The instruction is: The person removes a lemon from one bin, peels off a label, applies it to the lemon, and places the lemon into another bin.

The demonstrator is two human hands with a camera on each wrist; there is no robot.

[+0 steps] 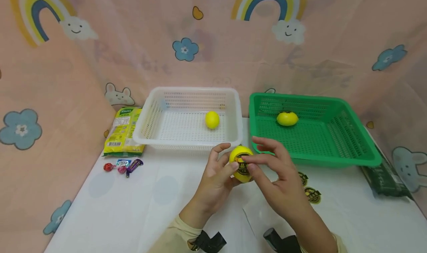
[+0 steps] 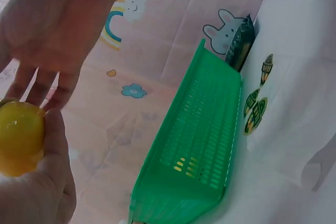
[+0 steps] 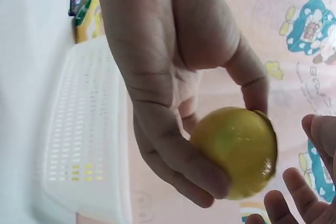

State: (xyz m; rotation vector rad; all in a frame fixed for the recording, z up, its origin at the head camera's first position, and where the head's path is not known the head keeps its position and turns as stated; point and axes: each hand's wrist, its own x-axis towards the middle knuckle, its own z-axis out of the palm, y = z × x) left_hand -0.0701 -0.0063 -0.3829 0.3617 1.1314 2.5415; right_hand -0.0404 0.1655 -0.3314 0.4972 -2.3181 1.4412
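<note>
**Sticker going on the third fruit**

Head view: my left hand grips a yellow fruit above the tabletop, fingers curled round it. My right hand pinches a dark sticker on its face. One fruit lies in the white basket, one in the green basket. Spare stickers lie beside my right hand.

Left wrist view: fruit in my palm.

Right wrist view: fingers wrapped round fruit.

I judge the work roughly midway: two placed, this one unplaced.

Staged tabletop booth — pink cartoon backdrop, white table
</note>
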